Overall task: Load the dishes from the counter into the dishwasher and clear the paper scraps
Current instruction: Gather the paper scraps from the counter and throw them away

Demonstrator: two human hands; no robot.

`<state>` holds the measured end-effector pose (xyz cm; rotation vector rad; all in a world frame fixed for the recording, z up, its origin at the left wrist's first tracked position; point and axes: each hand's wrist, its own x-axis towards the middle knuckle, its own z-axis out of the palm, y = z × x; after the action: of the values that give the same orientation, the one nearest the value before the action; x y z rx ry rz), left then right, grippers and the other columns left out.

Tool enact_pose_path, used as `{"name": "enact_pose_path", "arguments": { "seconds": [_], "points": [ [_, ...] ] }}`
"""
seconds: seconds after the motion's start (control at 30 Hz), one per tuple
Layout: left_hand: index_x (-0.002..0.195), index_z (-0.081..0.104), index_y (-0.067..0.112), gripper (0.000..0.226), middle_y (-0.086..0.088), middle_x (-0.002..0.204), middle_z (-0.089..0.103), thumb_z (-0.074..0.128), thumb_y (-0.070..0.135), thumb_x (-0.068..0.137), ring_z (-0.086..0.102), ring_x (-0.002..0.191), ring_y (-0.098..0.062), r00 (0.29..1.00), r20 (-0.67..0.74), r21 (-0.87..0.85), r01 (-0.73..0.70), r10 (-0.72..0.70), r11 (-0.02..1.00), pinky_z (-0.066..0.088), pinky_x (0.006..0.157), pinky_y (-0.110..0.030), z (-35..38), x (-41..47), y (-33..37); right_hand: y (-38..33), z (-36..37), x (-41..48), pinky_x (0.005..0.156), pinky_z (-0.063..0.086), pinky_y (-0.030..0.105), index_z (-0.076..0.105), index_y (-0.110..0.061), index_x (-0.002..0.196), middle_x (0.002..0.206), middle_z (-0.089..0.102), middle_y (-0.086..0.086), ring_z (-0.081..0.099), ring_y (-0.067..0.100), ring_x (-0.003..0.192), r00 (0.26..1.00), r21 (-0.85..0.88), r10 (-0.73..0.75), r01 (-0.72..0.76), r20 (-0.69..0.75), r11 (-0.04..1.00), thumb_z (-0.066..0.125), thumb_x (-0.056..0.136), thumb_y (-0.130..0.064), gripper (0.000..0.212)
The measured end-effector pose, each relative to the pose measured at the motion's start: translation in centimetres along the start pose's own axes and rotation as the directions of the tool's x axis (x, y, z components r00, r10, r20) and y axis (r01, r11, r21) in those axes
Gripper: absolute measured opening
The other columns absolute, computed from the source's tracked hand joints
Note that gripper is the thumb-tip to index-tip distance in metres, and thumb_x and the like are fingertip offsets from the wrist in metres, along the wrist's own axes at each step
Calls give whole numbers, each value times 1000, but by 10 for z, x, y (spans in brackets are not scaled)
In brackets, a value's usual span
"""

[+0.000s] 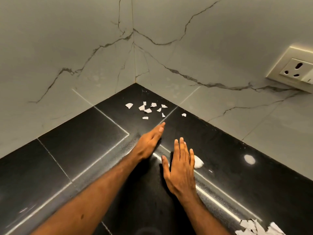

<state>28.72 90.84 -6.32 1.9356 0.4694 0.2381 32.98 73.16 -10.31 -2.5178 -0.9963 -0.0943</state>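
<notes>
Left hand [149, 143] flat, fingers straight, just short of the paper scraps [149, 109] in the counter [84, 141] corner. Right hand [182, 165] flat, fingers together, larger scrap [198, 162] at its outer edge. Risk: a quick sweep scatters the light bits. No dishes visible.

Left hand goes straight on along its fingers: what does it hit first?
Probably the nearest paper scrap, just past the left hand's fingertips on the counter; the wall lies behind. Hand height over the counter is unclear.
</notes>
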Motion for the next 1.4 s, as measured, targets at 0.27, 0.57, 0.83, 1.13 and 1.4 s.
{"name": "enact_pose_path", "arguments": {
  "seconds": [0.27, 0.57, 0.83, 1.13, 1.4],
  "points": [
    [152, 44, 35, 66, 13, 156, 45, 22, 70, 101, 29, 148, -1, 982, -144, 456, -41, 119, 889, 26, 124, -39, 8, -42, -41, -2, 2, -1, 130, 6, 42, 14, -27, 165, 172, 5, -10, -6, 2, 157, 979, -4, -174, 175, 109, 985, 22, 108, -59, 66],
    [136, 62, 32, 53, 11, 144, 58, 31, 61, 105, 45, 141, -8, 925, -364, 472, 82, 109, 878, 34, 119, -39, 9, -24, -45, -2, 9, 11, 126, 20, 42, 40, -22, 155, 163, 35, -4, 28, 14, 151, 992, -72, -70, 78, 101, 994, 32, 100, -66, 71],
    [92, 75, 31, 56, 16, 92, 73, 31, 64, 104, 65, 98, -5, 869, -492, 285, 99, 56, 953, 52, 91, -40, -16, 16, -56, 1, 5, 31, 101, 32, 38, 46, -30, 102, 107, 42, -13, 38, 14, 98, 988, -135, -141, 150, 70, 980, 42, 94, -63, 34],
    [160, 26, 17, 84, -4, 170, 13, 34, 73, 97, 12, 157, -23, 875, -479, 303, 233, -63, 924, 16, 126, -50, -66, 114, -60, -1, 2, 33, 103, 32, 38, 49, -28, 107, 112, 44, -11, 40, 15, 103, 991, -112, -115, 122, 65, 986, 40, 94, -63, 39],
    [161, 25, 16, 89, -7, 168, 22, 17, 77, 96, 18, 156, -25, 923, -381, 534, 274, -62, 799, 14, 127, -46, -58, 175, -61, -2, 2, 34, 104, 30, 36, 51, -29, 110, 114, 44, -13, 39, 14, 105, 991, -72, -120, 124, 56, 990, 42, 94, -64, 40]
  ]
}}
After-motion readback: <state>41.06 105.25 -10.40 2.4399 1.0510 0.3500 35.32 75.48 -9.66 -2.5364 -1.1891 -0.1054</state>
